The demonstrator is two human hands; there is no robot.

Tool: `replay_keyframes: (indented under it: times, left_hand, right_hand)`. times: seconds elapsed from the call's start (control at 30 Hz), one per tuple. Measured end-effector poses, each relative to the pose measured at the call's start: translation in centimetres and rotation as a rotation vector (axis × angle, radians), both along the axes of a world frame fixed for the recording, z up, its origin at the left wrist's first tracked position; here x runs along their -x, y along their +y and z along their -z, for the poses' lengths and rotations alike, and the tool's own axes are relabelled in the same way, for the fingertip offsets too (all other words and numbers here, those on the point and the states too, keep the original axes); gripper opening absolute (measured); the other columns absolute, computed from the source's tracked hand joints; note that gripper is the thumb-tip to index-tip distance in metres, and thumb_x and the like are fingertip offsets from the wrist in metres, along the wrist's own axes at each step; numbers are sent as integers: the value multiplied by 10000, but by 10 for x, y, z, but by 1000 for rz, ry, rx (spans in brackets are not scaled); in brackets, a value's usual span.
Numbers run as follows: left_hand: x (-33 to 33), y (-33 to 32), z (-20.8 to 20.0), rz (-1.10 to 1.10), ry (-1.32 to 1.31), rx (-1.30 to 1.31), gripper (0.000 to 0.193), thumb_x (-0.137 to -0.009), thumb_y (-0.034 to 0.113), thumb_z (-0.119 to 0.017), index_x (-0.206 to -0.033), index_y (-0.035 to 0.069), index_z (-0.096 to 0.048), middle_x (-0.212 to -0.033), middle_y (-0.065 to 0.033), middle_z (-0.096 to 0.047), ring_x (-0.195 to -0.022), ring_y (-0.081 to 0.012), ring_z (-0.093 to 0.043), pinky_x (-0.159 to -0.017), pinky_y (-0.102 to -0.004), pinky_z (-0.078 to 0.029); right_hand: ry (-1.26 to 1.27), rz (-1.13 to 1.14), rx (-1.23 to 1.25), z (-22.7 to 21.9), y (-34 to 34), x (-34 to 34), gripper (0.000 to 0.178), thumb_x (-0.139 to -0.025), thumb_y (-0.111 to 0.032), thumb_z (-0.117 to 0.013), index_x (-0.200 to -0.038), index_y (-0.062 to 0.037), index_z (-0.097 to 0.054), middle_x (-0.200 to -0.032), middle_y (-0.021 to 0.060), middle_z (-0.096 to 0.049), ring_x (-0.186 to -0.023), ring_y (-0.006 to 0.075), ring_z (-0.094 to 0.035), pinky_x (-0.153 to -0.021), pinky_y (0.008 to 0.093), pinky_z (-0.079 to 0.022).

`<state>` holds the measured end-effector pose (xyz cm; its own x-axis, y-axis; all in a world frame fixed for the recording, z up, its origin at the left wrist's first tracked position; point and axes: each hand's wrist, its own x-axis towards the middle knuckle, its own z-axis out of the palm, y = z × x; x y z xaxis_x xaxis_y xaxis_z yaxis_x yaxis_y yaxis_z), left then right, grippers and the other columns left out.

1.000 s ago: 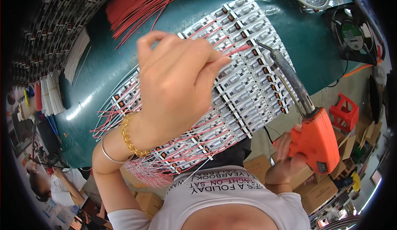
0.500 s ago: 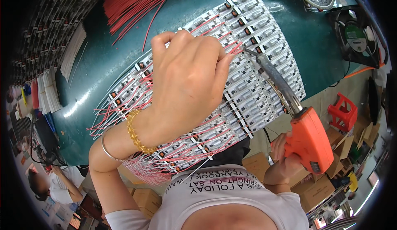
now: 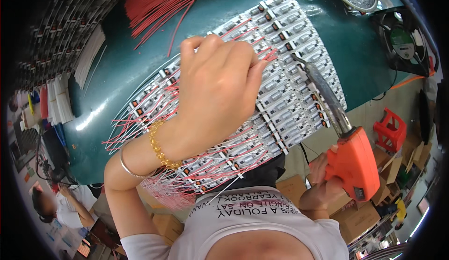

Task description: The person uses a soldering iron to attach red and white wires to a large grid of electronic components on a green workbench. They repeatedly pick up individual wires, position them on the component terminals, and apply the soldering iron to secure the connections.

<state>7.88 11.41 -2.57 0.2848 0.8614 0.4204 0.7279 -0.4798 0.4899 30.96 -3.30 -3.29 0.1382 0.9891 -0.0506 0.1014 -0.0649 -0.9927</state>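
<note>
The left forearm rises from the lower left, and the left hand (image 3: 217, 80) hangs over the panel of circuit boards (image 3: 311, 33), back upward, knuckles bent. Its thumb and forefinger are pinched narrowly on red wire (image 3: 270, 54); the gripping pads are turned away, and I cannot tell how many strands they hold. The right hand (image 3: 326, 179), outside the near edge of the counter (image 3: 360, 61), is wrapped around the handle of an orange soldering gun (image 3: 358, 164). The gun's tip points at the panel; whether it touches is hard to make out. The panel lies across the counter's near edge, its middle hidden by the left hand. Toward the counter's far right corner, a metal dish (image 3: 362, 10) is cut off.
</note>
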Motion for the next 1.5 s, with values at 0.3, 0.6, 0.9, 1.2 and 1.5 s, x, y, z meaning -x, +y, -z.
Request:
replay_keyframes:
  times: [0.3,0.6,0.9,1.2,1.5]
  left_hand:
    - [-3,-4,-3,43,1,78,133,-760,67,-745,-776,75,-614,-857,-35,-599,-852,-225,-533,-813,-360,-341]
    - [-4,-5,0,33,32,49,139,-761,73,-743,-776,74,-605,-859,-37,-602,-857,-232,-535,-813,-363,-343]
    - [-5,-6,0,39,37,35,132,-762,70,-741,-777,70,-609,-857,-48,-601,-851,-240,-537,-803,-362,-350]
    - [1,-9,-12,108,-106,0,69,-778,60,-741,-789,75,-675,-738,-19,-644,-623,-171,-539,-784,-331,-355]
    - [-16,-19,-2,80,-49,57,138,-792,67,-738,-730,79,-615,-642,-2,-545,-594,-169,-498,-734,-334,-336]
  right_hand:
    - [32,-76,-20,5,-9,-14,799,-875,-613,-575,-1235,93,-473,-495,-21,-451,-381,98,-415,-435,252,-388]
    - [-185,58,37,17,-35,-26,681,-815,-691,-602,-962,-28,-557,-760,7,-511,-614,126,-481,-577,275,-382]
    - [-12,-42,-61,1,-6,-9,800,-880,-593,-589,-1240,111,-465,-503,-32,-451,-393,81,-412,-454,250,-395]
    - [118,0,-79,4,-13,-18,837,-863,-632,-580,-1255,96,-453,-498,-33,-438,-370,82,-389,-423,239,-362]
    - [186,33,-39,1,-18,-10,800,-870,-624,-575,-1230,80,-455,-498,-23,-437,-374,95,-396,-401,249,-351]
